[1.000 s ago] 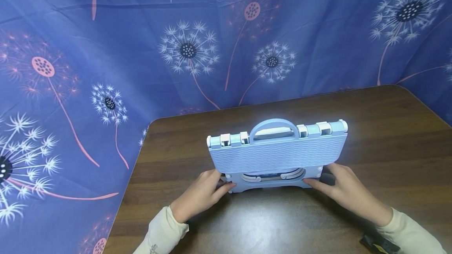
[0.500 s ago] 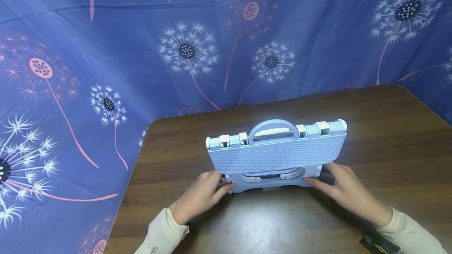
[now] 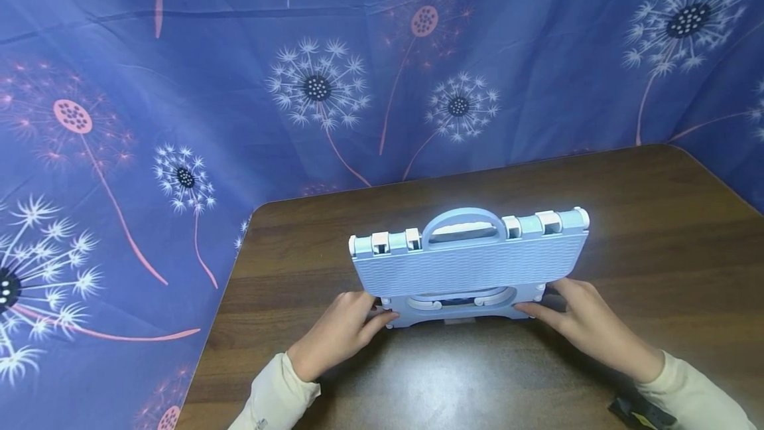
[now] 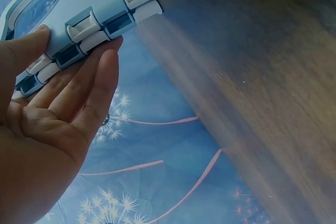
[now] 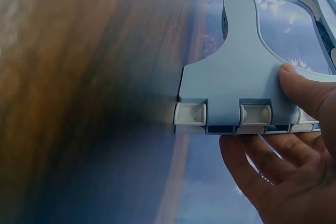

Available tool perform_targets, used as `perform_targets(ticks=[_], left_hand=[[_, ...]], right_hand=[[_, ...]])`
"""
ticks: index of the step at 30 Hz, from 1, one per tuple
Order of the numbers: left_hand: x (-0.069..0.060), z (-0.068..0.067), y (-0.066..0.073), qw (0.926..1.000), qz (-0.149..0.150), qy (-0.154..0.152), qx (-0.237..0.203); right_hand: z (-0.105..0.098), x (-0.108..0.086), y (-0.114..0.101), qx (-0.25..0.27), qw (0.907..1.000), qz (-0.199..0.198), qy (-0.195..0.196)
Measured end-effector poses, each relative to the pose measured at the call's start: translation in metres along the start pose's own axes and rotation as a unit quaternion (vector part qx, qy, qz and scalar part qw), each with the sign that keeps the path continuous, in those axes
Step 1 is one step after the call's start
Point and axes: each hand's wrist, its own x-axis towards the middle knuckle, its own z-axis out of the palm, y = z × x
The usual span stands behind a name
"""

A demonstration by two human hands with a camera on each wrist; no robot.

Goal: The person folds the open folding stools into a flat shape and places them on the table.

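Note:
A light blue folding step stool (image 3: 471,269) stands on the table with its textured top panel facing the person, partly unfolded above a cut-out leg frame. An arched handle (image 3: 462,215) rises from its upper edge, between white hinge pieces. My left hand (image 3: 340,330) grips the left side of the leg frame, thumb (image 4: 29,51) on the near face and fingers round the hinged edge. On the opposite side my right hand (image 3: 597,327) holds the frame the same way; in the right wrist view its thumb (image 5: 304,87) presses beside the oval opening.
The stool rests on a dark brown wooden table (image 3: 298,237). Behind and to the left hangs a blue cloth (image 3: 239,71) with dandelion prints. A small black object with a yellow mark (image 3: 641,413) lies by the right sleeve.
The stool's upper edge and handle have dipped slightly toward me. Both hands stay in place on the leg frame.

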Motion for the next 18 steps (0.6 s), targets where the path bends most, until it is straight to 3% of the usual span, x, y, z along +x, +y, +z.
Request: perform_targets(ticks=[6, 11, 15, 18], left_hand=[[0.001, 0.002, -0.002, 1.0, 0.004, 0.002, -0.001], [-0.003, -0.001, -0.002, 0.9998, -0.012, -0.014, -0.006], [-0.006, -0.009, 0.003, 0.9957, -0.035, -0.039, -0.076], [-0.006, -0.016, 0.008, 0.9873, -0.058, -0.06, -0.135]], right_hand=[[0.0, -0.003, 0.002, 0.018, 0.9998, 0.008, -0.008], [-0.003, -0.007, -0.003, 0.052, 0.9986, 0.003, -0.014], [-0.012, -0.005, -0.013, 0.08, 0.9964, 0.012, -0.025], [-0.021, -0.002, -0.02, 0.096, 0.9938, 0.031, -0.046]])
